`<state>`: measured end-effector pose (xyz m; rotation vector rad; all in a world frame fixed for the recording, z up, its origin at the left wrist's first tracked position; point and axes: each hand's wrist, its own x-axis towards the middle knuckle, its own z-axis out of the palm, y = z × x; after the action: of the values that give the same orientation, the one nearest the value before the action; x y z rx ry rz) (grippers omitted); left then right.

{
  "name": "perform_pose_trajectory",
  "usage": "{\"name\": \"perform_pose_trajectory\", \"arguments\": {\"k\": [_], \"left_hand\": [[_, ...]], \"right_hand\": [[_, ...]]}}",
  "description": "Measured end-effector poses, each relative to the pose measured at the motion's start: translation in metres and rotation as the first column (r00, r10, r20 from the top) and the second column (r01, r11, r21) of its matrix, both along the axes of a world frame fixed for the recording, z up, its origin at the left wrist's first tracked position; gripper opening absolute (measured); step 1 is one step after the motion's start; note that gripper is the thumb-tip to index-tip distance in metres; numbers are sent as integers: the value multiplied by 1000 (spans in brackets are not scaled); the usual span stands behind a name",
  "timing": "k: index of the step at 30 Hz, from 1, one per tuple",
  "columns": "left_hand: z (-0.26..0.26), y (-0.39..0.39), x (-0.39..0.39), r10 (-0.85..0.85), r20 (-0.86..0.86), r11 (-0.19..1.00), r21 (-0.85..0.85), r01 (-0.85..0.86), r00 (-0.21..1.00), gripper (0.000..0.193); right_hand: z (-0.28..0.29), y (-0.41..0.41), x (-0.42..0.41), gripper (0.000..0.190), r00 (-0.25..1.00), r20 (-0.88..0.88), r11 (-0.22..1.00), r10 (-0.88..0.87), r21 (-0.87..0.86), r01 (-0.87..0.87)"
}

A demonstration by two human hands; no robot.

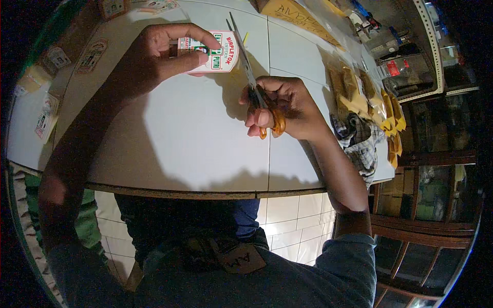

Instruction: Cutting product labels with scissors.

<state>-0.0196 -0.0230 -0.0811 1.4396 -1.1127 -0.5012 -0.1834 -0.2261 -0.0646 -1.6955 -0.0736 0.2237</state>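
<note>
My left hand pinches a printed paper label between thumb and fingers, above the white table. The label has a rounded right end, a red border and red and green writing. In my right hand is a pair of scissors with amber-brown handles, its blades pointing up and away from me. The blade tips look slightly apart and lie close to the label's rounded end. Whether blade and paper touch, I cannot tell. A thin yellow sliver shows just right of the blades.
More labels lie on the white tiled tabletop at the left. To the right are several brown-filled packets and a crumpled checked cloth. A yellow-brown package bearing handwriting lies at the back. The table's front edge runs before me.
</note>
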Motion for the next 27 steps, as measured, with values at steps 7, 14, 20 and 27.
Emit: {"name": "perform_pose_trajectory", "arguments": {"k": [7,14,20,27], "left_hand": [[0,1,2,-17,-32,1000,-14,16,999,22],[-1,-1,4,-17,4,1000,1,17,1000,22],[-1,3,4,-2,8,1000,1,2,1000,21],[-1,0,8,-14,34,1000,16,13,999,19]], "right_hand": [[4,2,0,21,1000,20,1000,10,-7,-10],[3,1,-1,19,1000,6,1000,-9,-23,9],[7,3,-1,20,999,-38,999,-3,-49,2],[6,0,-3,23,1000,-18,999,-16,-29,16]]}}
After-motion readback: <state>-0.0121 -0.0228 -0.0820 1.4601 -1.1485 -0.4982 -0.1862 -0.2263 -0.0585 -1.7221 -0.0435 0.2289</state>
